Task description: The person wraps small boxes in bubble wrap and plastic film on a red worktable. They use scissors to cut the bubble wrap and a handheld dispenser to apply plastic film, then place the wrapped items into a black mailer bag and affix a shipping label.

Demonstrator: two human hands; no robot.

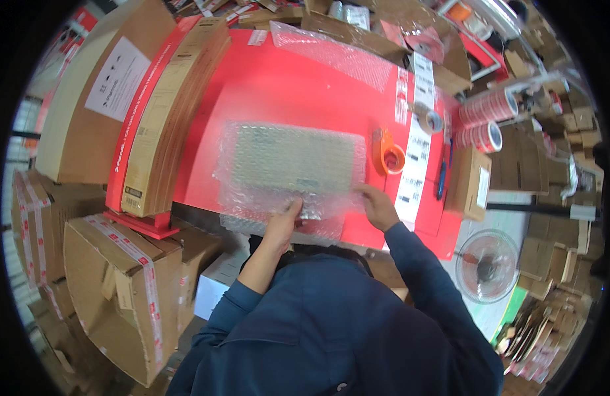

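A flat rectangular item point(293, 158), pale grey-green under clear bubble wrap, lies on the red tabletop in front of me. My left hand point(286, 223) grips the near edge of the bubble wrap point(252, 198), thumb on top and fingers hidden beneath. At the near right corner, my right hand point(379, 207) pinches the wrap's edge between thumb and fingers. Part of the wrap hangs over the front of the table toward my body. Just right of the wrapped item stands an orange tape dispenser point(389, 155).
Tall flat cartons point(179, 112) stand along the left of the red table point(252, 72). To the right are a label strip point(414, 158), a tape roll point(432, 121), a blue cutter point(441, 179), printed tape rolls point(486, 109) and a small carton point(469, 183). A fan point(486, 266) sits lower right.
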